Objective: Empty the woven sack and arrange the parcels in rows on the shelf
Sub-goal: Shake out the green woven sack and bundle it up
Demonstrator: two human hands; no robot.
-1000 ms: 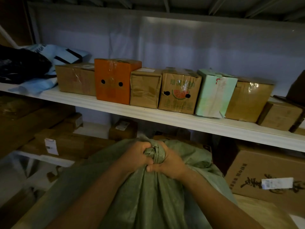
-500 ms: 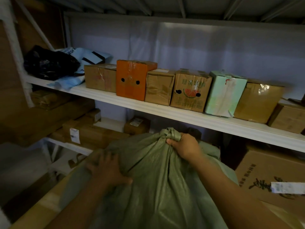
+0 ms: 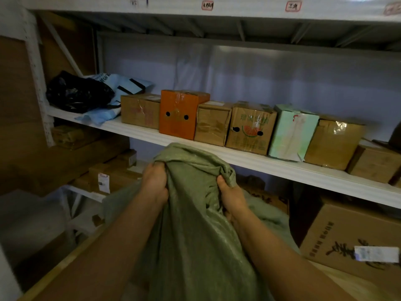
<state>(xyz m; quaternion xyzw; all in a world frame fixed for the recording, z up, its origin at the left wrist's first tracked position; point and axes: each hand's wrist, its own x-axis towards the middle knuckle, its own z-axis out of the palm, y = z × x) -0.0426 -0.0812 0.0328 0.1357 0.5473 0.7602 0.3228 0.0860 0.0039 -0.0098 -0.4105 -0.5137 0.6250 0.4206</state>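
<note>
Gripping the bunched top of the green woven sack (image 3: pixel 195 224), both hands are clenched on its cloth: my left hand (image 3: pixel 155 184) has its fingers curled into a fold on the left side of the mouth, and my right hand (image 3: pixel 231 195) pinches the gathered edge on the right, thumb on top. The sack stands upright between my forearms, its top just below and in front of the white shelf (image 3: pixel 282 168). I cannot tell what is inside it. On that shelf a row of parcels runs left to right, each just beside or touching its neighbour: a brown carton (image 3: pixel 140 110), an orange box (image 3: pixel 180 115) with two round holes, a creased brown carton (image 3: pixel 212 123), a watermelon-print carton (image 3: pixel 250 130), a pale green box (image 3: pixel 291 132) leaning a little, a taped brown carton (image 3: pixel 333 143), and a lower brown box (image 3: pixel 375 162) at the far right. At the row's left end lie a black plastic bag (image 3: pixel 76 93) and a light blue mailer bag (image 3: pixel 121 88) behind it. Below the shelf, to the right, stands a large carton (image 3: pixel 347 235) with dark printed characters and a white label.
</note>
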